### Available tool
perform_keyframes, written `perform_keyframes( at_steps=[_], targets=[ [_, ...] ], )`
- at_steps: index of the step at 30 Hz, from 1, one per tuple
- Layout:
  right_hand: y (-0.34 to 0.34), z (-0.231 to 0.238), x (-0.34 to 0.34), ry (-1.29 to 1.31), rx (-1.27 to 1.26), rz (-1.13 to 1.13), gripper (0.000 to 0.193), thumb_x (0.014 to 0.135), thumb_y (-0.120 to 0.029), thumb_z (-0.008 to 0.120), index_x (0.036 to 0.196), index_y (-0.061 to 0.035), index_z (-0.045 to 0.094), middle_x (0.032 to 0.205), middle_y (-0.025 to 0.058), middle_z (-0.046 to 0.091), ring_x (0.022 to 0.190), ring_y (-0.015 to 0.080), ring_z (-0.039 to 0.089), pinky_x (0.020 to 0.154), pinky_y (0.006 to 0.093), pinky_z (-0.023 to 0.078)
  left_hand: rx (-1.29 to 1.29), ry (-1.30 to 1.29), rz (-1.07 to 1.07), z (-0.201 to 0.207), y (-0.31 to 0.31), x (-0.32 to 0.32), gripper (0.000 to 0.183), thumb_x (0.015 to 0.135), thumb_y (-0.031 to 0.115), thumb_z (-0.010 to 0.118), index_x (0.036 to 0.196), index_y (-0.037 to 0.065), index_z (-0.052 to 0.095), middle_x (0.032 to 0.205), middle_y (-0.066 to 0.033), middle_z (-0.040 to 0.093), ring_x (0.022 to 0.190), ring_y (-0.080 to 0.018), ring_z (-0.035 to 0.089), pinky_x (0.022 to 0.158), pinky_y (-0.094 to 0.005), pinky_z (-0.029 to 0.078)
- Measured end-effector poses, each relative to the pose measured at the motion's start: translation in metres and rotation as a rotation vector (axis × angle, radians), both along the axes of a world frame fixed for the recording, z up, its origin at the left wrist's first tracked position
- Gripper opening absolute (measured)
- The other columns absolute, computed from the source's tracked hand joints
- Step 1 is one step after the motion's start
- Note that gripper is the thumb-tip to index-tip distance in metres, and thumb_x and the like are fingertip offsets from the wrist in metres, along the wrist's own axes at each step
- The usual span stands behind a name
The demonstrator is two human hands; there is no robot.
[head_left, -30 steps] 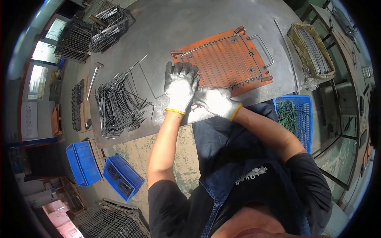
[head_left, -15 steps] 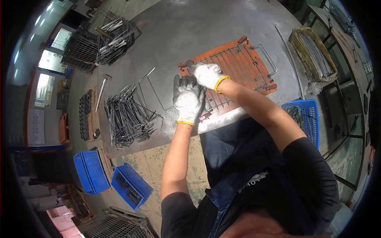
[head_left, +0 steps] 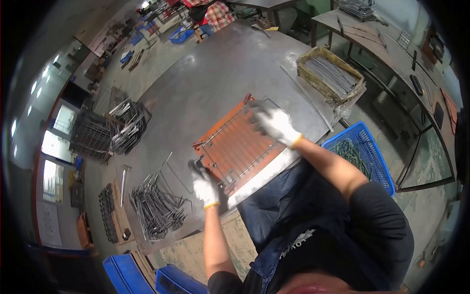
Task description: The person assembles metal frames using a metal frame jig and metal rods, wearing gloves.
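A wire rack (head_left: 241, 171) with thin cross rods lies over an orange fixture plate (head_left: 230, 142) near the table's front edge. My left hand (head_left: 204, 187), in a white glove with dark fingertips, is at the rack's left end, its fingers closed around the wire there. Over the right end is my right hand (head_left: 275, 122), gloved alike and smeared by motion, so its finger grip is unclear. A wire handle loop shows beside it. Left of my left hand, a bent wire piece (head_left: 177, 175) lies near a tangled pile of bent wire pieces (head_left: 155, 208).
A steel table (head_left: 215, 73) carries the work. A yellowish box of metal rods (head_left: 333, 73) stands at its right side, near a blue basket (head_left: 362, 152) of green strands. A hammer (head_left: 123, 183) and more wire parts (head_left: 128, 125) lie left. Blue bins (head_left: 125, 274) stand lower left.
My right hand has moved from the rack's left end to its right end. My left hand has shifted to the left end's outer side. The whole view has turned, showing more of the far room.
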State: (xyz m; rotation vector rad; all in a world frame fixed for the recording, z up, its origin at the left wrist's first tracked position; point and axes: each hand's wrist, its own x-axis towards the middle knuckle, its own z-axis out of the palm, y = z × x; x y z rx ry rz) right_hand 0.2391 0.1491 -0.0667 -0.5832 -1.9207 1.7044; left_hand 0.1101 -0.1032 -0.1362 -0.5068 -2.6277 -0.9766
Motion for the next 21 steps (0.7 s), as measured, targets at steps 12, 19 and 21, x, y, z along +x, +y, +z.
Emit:
perform_keyframes(
  at_steps=[12, 19, 21],
  targets=[
    [0.089, -0.125, 0.075, 0.052, 0.483, -0.437, 0.035, 0.095, -0.01, 0.05, 0.13, -0.0094, 0.051, 0.106, 0.0098, 0.062, 0.065, 0.0132, 0.062, 0.058, 0.0265, 0.051, 0.437, -1.259, -0.096, -0.025, 0.006, 0.052, 0.044, 0.092, 0.042, 0.046, 0.106, 0.004, 0.063, 0.069, -0.0091, 0.064, 0.051, -0.0199, 0.059, 0.045, -0.0305, 0.044],
    [0.085, -0.133, 0.087, 0.012, 0.56, -0.602, 0.041, 0.088, 0.0, 0.054, 0.128, -0.0029, 0.05, 0.116, 0.0089, 0.061, 0.079, 0.0149, 0.065, 0.066, 0.0266, 0.053, 0.88, -1.288, 0.011, -0.013, 0.068, 0.117, 0.037, 0.095, 0.029, 0.044, 0.104, -0.006, 0.056, 0.084, -0.0163, 0.064, 0.07, -0.0261, 0.065, 0.064, -0.0363, 0.054],
    [0.08, -0.117, 0.093, -0.016, 0.666, -0.578, 0.041, 0.085, 0.001, 0.057, 0.125, -0.0037, 0.054, 0.111, 0.0086, 0.063, 0.079, 0.0171, 0.065, 0.067, 0.0283, 0.053, 0.611, -1.117, -0.139, -0.004, 0.079, 0.127, 0.036, 0.096, 0.031, 0.042, 0.106, -0.003, 0.053, 0.093, -0.0193, 0.064, 0.078, -0.0296, 0.066, 0.07, -0.0395, 0.054]
  ],
)
